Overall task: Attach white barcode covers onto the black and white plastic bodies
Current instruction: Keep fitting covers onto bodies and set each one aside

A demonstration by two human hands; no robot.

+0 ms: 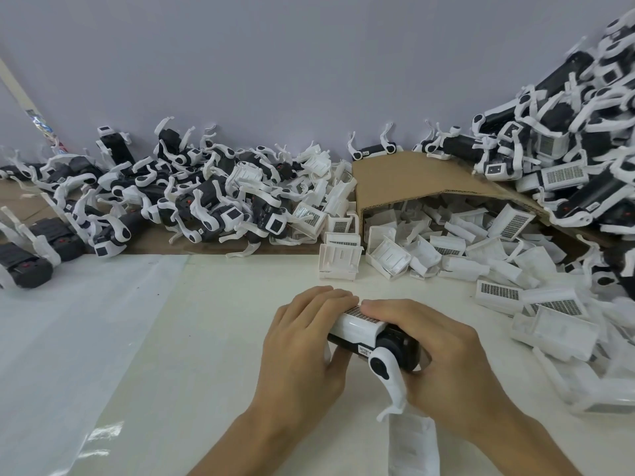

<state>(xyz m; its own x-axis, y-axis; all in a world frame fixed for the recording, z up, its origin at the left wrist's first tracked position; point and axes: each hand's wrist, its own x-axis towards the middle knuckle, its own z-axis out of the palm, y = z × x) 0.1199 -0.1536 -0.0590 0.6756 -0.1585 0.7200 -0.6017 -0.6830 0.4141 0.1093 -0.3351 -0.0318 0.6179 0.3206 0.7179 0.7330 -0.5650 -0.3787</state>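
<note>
Seen from the head camera, a black and white plastic body (395, 343) shaped like a small block is held just above the white table (223, 321), low and near the middle of the view, between both hands. A white barcode cover (359, 321) with a printed grid on top sits over the body's upper side. The left hand (302, 341) curls round the body's left end, its fingertips reaching the cover's far edge. The right hand (436, 359) grips the right end, fingers bent over the cover and thumb tucked beneath the black part. A white curved leg (386, 379) hangs from the body toward the viewer. Beyond, a brown cardboard box (405, 176) lies tipped on its side, with loose white covers (446, 245) spilling from it onto the table. Heaps of black and white bodies lie along the pale wall (275, 63), one at left (192, 197) and one at right (567, 132). A clear plastic sheet (68, 338) covers the table's left part.
</note>
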